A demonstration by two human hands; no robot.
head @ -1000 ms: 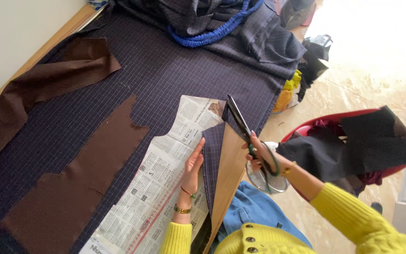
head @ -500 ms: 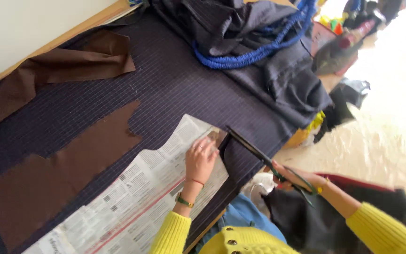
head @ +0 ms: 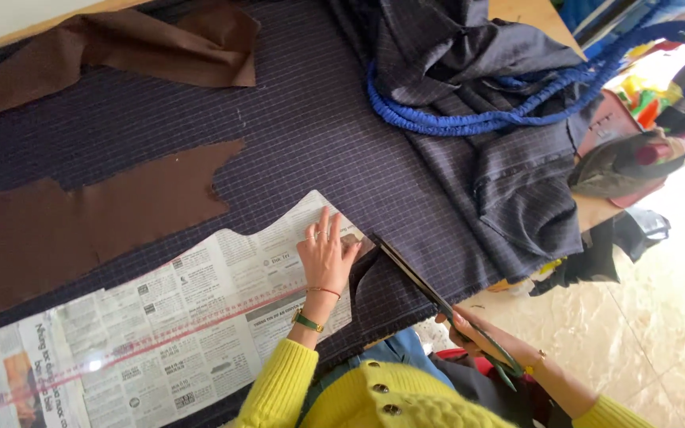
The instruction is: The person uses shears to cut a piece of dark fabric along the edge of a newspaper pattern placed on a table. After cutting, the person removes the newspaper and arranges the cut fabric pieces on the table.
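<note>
My left hand [head: 326,255] lies flat, fingers spread, on the near end of a long newspaper pattern [head: 160,333] laid over dark pinstriped fabric [head: 311,135]. My right hand [head: 469,329] grips the handles of large black scissors [head: 426,289]. Their blades point up-left along the pattern's end, with the tips close to my left fingers at the fabric's cut edge. Both arms wear yellow knit sleeves. A watch and bracelets sit on the left wrist.
Two brown fabric pieces lie on the cloth, one beside the pattern [head: 81,222] and one at the top left [head: 144,47]. A heap of dark checked cloth [head: 485,95] with a blue cord [head: 517,111] fills the upper right. Bags [head: 636,150] hang off the table's right edge.
The view has swung left. My right hand has brought the scissors down from mid-air to the fabric at the pattern's end. My left hand stays pressed on the newspaper.
</note>
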